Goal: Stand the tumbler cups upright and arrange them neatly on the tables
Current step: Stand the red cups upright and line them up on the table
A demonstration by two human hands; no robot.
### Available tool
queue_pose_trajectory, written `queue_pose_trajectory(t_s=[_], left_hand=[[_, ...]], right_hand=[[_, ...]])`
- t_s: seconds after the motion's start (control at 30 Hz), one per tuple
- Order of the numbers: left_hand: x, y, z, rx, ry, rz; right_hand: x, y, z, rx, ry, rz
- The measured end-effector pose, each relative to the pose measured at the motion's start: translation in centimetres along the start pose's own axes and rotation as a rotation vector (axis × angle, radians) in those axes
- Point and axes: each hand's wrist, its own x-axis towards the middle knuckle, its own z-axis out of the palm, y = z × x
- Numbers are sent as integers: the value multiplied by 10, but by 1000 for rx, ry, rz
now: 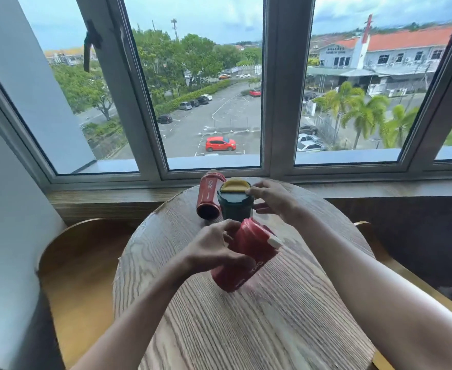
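Three tumblers are on a round wooden table [246, 329]. A red tumbler with a white lid tab [248, 252] is tilted in the middle, with my left hand [214, 249] gripping its left side. Behind it a dark green tumbler with a yellow lid [235, 201] stands upright. My right hand [272, 200] is beside its right side, fingertips touching the lid rim and fingers spread. A slim red bottle marked OKK [208, 196] lies on its side at the far left, its base toward me.
Wooden chairs stand to the left [72, 263] and to the right [395, 268] of the table. A windowsill [112, 198] and large windows run just behind the table's far edge. A white wall [6, 209] is at the left.
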Motion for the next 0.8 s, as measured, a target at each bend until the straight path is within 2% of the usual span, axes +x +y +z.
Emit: queue_pose_trajectory(t_s=[0.17, 0.33, 0.63, 0.8], left_hand=[[-15, -40, 2, -277, 246, 15], [-15, -63, 6, -469, 344, -18], [-11, -71, -6, -514, 239, 11], [-12, -71, -15, -516, 120, -7]], right_hand=[[1, 2, 1, 36, 7, 7], [1, 7, 2, 74, -6, 6], [2, 9, 5, 116, 18, 26], [3, 10, 7, 119, 18, 36]])
